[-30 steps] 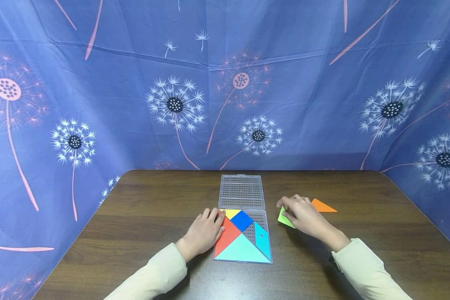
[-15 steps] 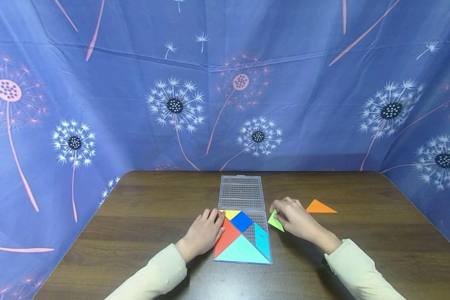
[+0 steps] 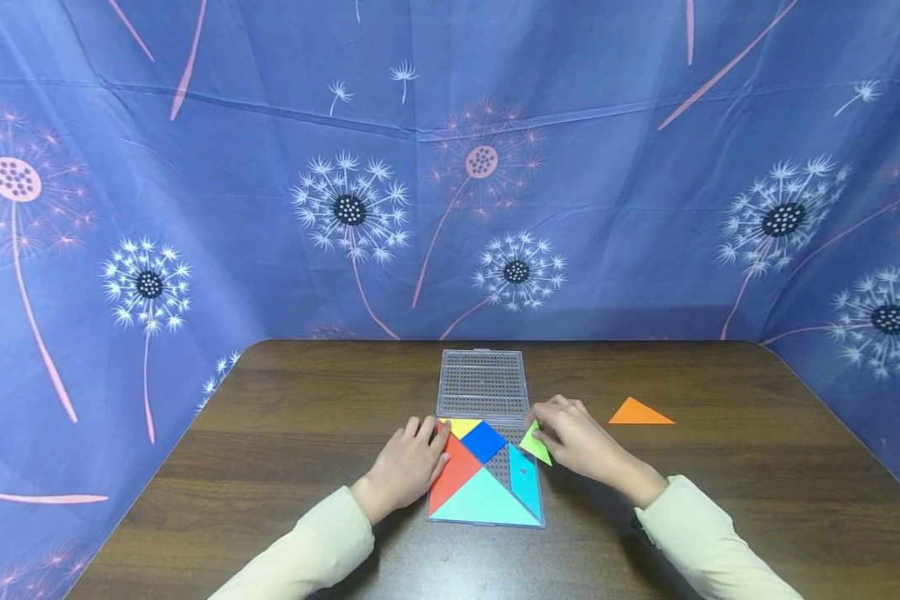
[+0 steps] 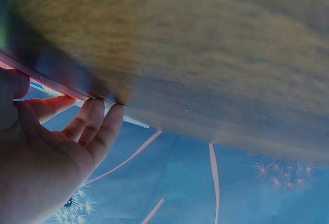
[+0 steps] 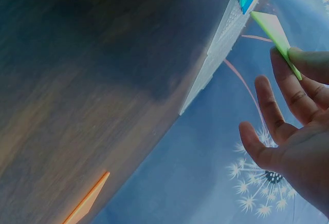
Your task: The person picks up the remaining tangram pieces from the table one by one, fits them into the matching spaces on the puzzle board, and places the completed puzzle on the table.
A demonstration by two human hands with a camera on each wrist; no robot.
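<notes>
Right hand [image 3: 573,440] pinches a green triangle [image 3: 536,444] over the tray's [image 3: 527,510] 3 o'clock edge, its long axis running 11 to 5 o'clock. Left hand [image 3: 405,467] rests with straight fingers on the tray's 9 o'clock edge.

Loose triangle [image 3: 639,412] right of tray [image 3: 486,518]

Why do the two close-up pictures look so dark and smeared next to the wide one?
Head view: evenly lit and sharp, though the backdrop's edges bow. Left wrist view: the table fills the frame, blurred and dim, the left hand soft. Right wrist view: tabletop dark and streaked; the green triangle and right hand show clearer.
</notes>
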